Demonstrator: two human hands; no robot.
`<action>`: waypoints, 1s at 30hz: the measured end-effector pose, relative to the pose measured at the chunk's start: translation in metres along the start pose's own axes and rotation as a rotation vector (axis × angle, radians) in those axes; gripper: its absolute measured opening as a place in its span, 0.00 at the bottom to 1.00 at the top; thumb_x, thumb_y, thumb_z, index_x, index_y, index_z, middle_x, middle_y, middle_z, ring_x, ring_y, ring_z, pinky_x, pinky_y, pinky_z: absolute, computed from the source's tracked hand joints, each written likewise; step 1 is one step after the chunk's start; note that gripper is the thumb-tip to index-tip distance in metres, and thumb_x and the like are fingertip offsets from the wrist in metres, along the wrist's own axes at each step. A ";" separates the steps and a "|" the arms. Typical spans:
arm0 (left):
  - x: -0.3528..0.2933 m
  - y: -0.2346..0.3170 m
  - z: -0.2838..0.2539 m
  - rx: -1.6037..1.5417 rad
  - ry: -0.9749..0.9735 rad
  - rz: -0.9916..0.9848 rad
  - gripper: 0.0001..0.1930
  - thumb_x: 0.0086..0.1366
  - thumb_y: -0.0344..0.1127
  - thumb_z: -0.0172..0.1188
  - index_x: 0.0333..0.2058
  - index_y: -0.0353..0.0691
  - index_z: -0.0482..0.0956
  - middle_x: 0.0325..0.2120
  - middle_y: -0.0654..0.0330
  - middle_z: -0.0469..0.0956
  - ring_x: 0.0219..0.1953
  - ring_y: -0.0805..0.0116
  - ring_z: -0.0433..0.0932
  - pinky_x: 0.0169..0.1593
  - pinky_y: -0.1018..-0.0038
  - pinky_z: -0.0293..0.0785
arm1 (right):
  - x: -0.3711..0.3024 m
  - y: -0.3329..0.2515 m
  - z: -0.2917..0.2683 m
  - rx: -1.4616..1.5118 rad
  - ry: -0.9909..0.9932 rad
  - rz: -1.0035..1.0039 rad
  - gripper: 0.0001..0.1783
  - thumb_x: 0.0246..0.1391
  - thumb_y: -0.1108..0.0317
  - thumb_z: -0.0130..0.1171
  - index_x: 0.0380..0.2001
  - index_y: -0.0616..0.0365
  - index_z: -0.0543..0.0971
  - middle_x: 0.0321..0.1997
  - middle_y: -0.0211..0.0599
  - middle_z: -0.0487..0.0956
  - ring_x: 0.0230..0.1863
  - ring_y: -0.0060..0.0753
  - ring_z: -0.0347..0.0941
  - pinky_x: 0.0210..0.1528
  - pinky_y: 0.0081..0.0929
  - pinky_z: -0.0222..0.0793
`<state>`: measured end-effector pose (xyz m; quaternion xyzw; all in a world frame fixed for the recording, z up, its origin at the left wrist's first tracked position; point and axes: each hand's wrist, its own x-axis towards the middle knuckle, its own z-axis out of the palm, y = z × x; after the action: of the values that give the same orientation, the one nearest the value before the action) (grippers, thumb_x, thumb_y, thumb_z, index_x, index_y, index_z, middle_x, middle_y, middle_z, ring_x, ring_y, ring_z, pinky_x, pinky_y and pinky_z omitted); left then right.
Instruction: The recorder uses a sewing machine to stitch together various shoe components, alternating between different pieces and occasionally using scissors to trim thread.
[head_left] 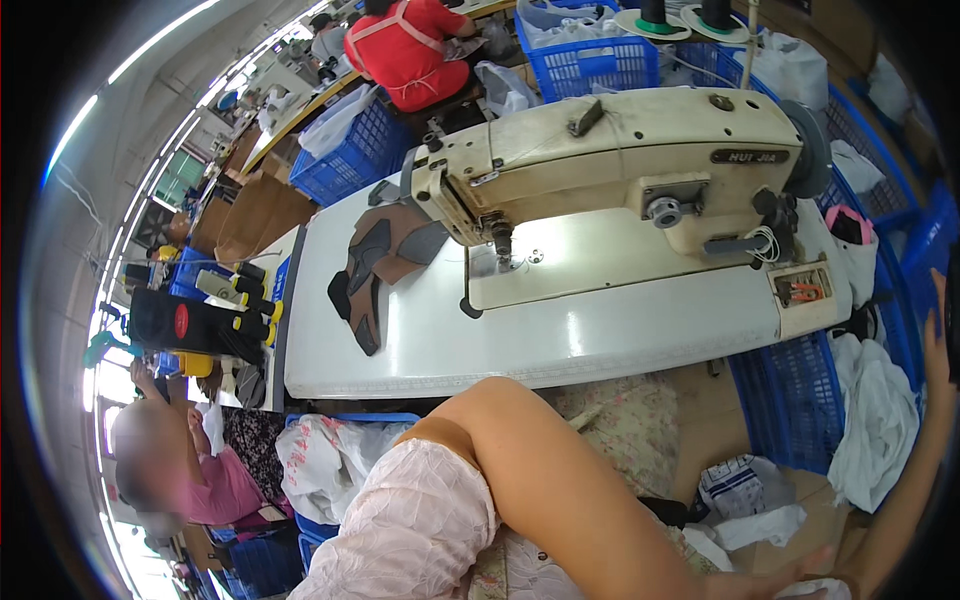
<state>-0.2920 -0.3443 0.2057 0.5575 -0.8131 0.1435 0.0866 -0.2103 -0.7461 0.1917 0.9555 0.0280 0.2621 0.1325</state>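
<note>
My left arm, in a white lace sleeve [410,510], bends at the elbow before the table edge and crosses to the lower right. There my left hand [785,578] is blurred, its visible fingers stretched toward my right arm beside white cloth. Along the right rim my right hand [937,325] is raised with fingers apart, seen only in part near blue crates. Neither hand touches the sewing machine [600,165]. Brown and dark grey cut pieces [385,255] lie overlapped on the white table [420,350], left of the needle.
Blue crates [790,400] with white bags stand right of the table; another blue crate [590,70] is behind the machine. A white bag [335,460] sits below the table's left end. Thread cones [255,300] stand at left. A person in pink [225,485] and one in red [405,50] sit nearby.
</note>
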 end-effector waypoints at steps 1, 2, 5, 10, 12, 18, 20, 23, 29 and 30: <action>0.002 0.003 0.002 -0.019 -0.005 -0.003 0.29 0.71 0.50 0.35 0.65 0.42 0.60 0.67 0.52 0.60 0.72 0.57 0.51 0.65 0.29 0.40 | -0.008 -0.002 0.004 0.002 -0.039 0.005 0.25 0.50 0.69 0.58 0.53 0.62 0.75 0.53 0.56 0.76 0.55 0.58 0.70 0.59 0.45 0.64; 0.004 0.005 0.004 -0.049 -0.016 -0.022 0.30 0.71 0.49 0.34 0.66 0.40 0.59 0.67 0.53 0.59 0.72 0.58 0.50 0.65 0.29 0.38 | -0.014 -0.002 0.009 0.043 -0.081 -0.026 0.27 0.49 0.70 0.58 0.55 0.60 0.74 0.55 0.55 0.75 0.56 0.57 0.70 0.60 0.45 0.64; 0.007 0.008 0.012 -0.088 0.046 0.012 0.30 0.69 0.46 0.36 0.65 0.37 0.60 0.66 0.52 0.60 0.70 0.55 0.55 0.66 0.29 0.38 | -0.043 -0.014 0.025 0.111 -0.142 0.066 0.27 0.53 0.77 0.52 0.59 0.59 0.71 0.61 0.49 0.71 0.63 0.51 0.66 0.65 0.40 0.59; 0.004 0.001 0.019 -0.152 0.281 0.011 0.28 0.65 0.46 0.41 0.59 0.36 0.69 0.60 0.50 0.69 0.61 0.50 0.69 0.65 0.30 0.46 | -0.108 -0.070 0.044 0.439 -0.132 0.127 0.26 0.48 0.84 0.50 0.52 0.61 0.75 0.54 0.47 0.76 0.58 0.52 0.71 0.61 0.39 0.64; 0.002 -0.004 0.019 -0.154 0.366 0.005 0.27 0.64 0.46 0.43 0.57 0.36 0.72 0.58 0.50 0.72 0.58 0.51 0.72 0.64 0.32 0.49 | -0.131 -0.112 0.054 0.606 -0.114 0.101 0.25 0.46 0.83 0.51 0.50 0.61 0.76 0.51 0.49 0.78 0.54 0.53 0.74 0.57 0.41 0.67; -0.007 -0.010 0.016 -0.452 0.596 0.178 0.22 0.64 0.44 0.46 0.50 0.38 0.76 0.55 0.51 0.74 0.56 0.50 0.74 0.63 0.36 0.56 | -0.151 -0.263 0.066 0.881 -0.010 -0.139 0.23 0.40 0.81 0.57 0.44 0.58 0.81 0.46 0.43 0.81 0.43 0.48 0.78 0.45 0.41 0.73; -0.013 -0.012 0.013 -0.515 0.564 0.180 0.21 0.64 0.43 0.46 0.49 0.38 0.77 0.56 0.51 0.74 0.56 0.49 0.73 0.63 0.37 0.56 | -0.136 -0.297 0.069 1.038 0.053 -0.125 0.21 0.41 0.81 0.59 0.43 0.58 0.81 0.44 0.43 0.81 0.39 0.46 0.79 0.41 0.39 0.74; -0.016 -0.016 0.008 -0.578 0.516 0.188 0.21 0.64 0.43 0.47 0.48 0.38 0.77 0.56 0.51 0.74 0.57 0.49 0.73 0.62 0.37 0.56 | -0.106 -0.326 0.078 1.214 0.067 -0.114 0.21 0.41 0.82 0.59 0.42 0.58 0.81 0.43 0.43 0.82 0.36 0.45 0.79 0.37 0.36 0.75; -0.011 -0.027 0.000 -0.639 0.460 0.210 0.19 0.64 0.42 0.47 0.47 0.38 0.78 0.56 0.51 0.74 0.57 0.48 0.72 0.62 0.38 0.57 | -0.078 -0.363 0.087 1.457 -0.082 -0.156 0.21 0.42 0.82 0.59 0.43 0.60 0.81 0.44 0.43 0.82 0.35 0.43 0.79 0.35 0.32 0.76; -0.011 -0.029 -0.001 -0.653 0.455 0.211 0.19 0.64 0.42 0.47 0.46 0.38 0.78 0.56 0.51 0.74 0.57 0.48 0.72 0.62 0.38 0.57 | -0.076 -0.366 0.087 1.499 -0.048 -0.205 0.21 0.42 0.83 0.59 0.44 0.59 0.81 0.44 0.43 0.82 0.34 0.42 0.79 0.35 0.32 0.75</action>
<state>-0.2611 -0.3436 0.2076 0.3684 -0.8287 0.0058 0.4214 -0.2263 -0.4232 -0.0158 0.7877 0.2848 0.1383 -0.5284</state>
